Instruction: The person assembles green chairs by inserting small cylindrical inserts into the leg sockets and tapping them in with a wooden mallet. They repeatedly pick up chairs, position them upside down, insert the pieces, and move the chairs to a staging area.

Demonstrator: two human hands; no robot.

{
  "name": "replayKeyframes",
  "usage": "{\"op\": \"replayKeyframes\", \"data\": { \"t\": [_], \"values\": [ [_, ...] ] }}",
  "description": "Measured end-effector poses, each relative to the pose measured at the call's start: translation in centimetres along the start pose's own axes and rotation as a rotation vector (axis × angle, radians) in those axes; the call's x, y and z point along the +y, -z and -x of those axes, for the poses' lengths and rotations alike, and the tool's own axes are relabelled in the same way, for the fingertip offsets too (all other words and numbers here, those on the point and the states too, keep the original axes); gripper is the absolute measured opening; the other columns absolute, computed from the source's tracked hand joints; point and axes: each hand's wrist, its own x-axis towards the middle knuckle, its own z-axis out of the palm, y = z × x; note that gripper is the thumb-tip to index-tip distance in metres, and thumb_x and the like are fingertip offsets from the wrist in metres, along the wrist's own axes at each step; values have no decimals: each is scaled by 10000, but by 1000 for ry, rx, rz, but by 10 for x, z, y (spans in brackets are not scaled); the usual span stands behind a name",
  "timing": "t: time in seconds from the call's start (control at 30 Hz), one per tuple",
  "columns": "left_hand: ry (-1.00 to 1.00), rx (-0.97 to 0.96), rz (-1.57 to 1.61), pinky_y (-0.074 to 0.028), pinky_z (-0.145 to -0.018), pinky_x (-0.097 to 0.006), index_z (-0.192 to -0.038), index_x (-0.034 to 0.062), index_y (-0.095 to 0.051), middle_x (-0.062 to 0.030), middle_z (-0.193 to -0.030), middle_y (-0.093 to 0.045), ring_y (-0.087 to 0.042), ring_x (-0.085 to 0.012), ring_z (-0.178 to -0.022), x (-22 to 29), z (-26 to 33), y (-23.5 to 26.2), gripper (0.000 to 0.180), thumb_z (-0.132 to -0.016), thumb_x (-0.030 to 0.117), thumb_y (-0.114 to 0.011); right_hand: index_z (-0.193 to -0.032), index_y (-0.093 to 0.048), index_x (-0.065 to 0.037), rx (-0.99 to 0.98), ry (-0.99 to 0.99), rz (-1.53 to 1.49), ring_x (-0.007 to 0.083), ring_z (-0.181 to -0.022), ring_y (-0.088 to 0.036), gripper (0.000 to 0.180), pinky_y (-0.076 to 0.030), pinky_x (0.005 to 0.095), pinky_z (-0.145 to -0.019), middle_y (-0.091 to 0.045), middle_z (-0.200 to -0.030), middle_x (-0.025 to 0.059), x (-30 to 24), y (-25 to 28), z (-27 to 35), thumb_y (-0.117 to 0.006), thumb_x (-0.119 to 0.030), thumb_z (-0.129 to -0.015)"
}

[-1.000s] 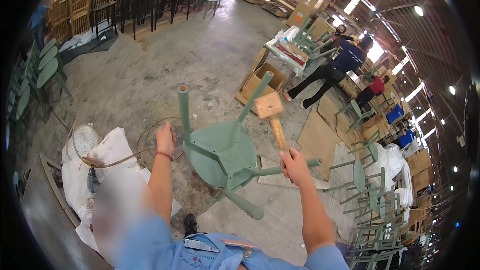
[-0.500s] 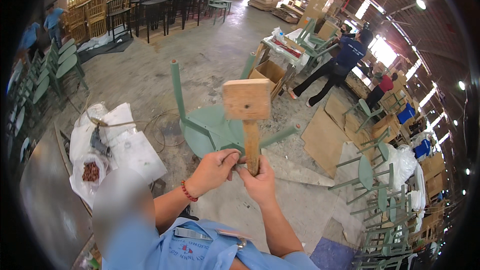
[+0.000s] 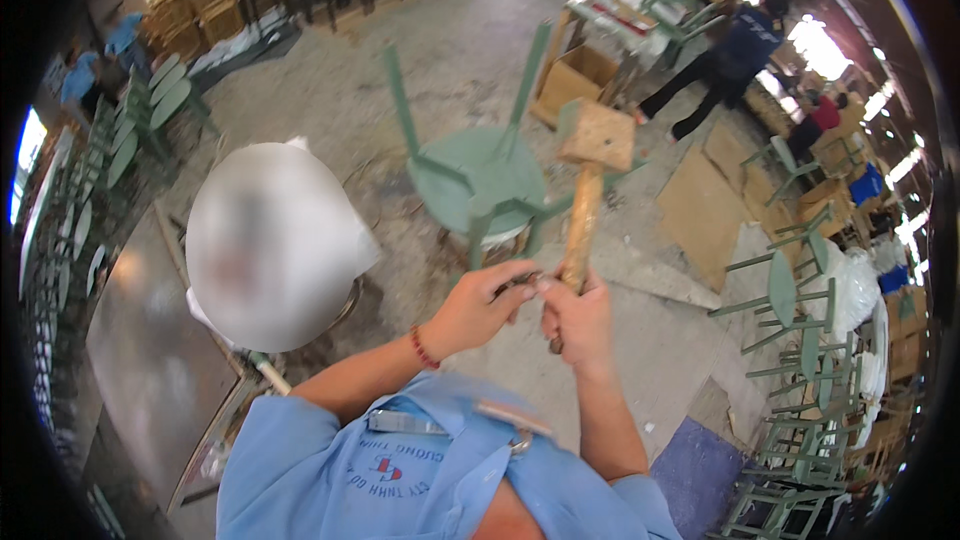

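Note:
In my right hand [image 3: 583, 318] is the handle of a wooden mallet [image 3: 598, 137], its block head raised above my fist. My left hand [image 3: 485, 308] is closed beside it, pinching a small dark piece [image 3: 516, 283]; its kind is too small to make out. The thumb and fingertips of both hands meet close around this piece. Beyond my hands a green chair [image 3: 478, 180] lies upside down, its seat low and legs pointing up. Part of its frame on the right is hidden behind the mallet.
A brown table top [image 3: 165, 350] lies to my left, next to a blurred area. Green chairs [image 3: 782, 290] stand crowded on the right, with flat cardboard [image 3: 705, 215] on the floor nearby. A person in dark clothes [image 3: 735, 55] stands by a cluttered table; an open carton [image 3: 578, 80] sits beside it.
The view has shifted, so the upturned chair shows from a different angle. Both hands, still close together, and the mallet sit farther right in the picture. The mallet head leans more to the right.

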Motion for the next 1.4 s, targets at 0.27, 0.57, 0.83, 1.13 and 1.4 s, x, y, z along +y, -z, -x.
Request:
{"op": "replayKeyframes", "data": {
  "t": [0.27, 0.57, 0.83, 1.13, 1.4],
  "values": [
    [-79, 35, 173, -469, -599, -253, -1186, 11, -595, -25, -797, -606, -566, -87, -664, -46, 2, 42, 271, -935, 111, -611, -940, -502, -36, -21, -107, -123, 74, -414, -443, 174, -344, 233, -335, -573, -710, 65, 25, -28, -11, -649, -119, -896],
    [225, -60, 291, -388, -542, -241, -1217, 17, -603, -21, -967, -621, -498, -69, -652, -86, -98, 113, 324, -966, 222, -595, -920, -495, -48, 45, -29, 121, 75, -404, -423, 208, -339, 236, -335, -551, -682, 56, 28, 11, -8, -582, -232, -965],
    [280, -205, 492, -381, -561, -226, -1286, 0, -548, -13, -1096, -589, -487, -80, -649, -101, -108, 112, 402, -966, 235, -606, -971, -543, -4, 104, -107, 277, 72, -433, -456, 265, -350, 230, -360, -527, -661, 30, 37, 33, 22, -600, -262, -958],
    [235, -207, 325, -446, -561, -216, -1285, 10, -563, 27, -972, -607, -536, -56, -642, -102, -106, 111, 391, -970, 239, -603, -1299, -550, -29, 34, 41, 620, 92, -562, -500, 413, -441, 262, -540, -562, -711, 27, 3, 29, 22, -609, -218, -937],
    [225, -209, 328, -448, -563, -214, -1307, 18, -557, 37, -927, -620, -565, -48, -664, -97, -108, 109, 404, -968, 233, -603, -1348, -525, -42, 66, 269, 1042, 287, -810, -674, 493, -508, 351, -770, -677, -916, 205, -21, 16, 20, -626, -173, -884]
  ]
}}
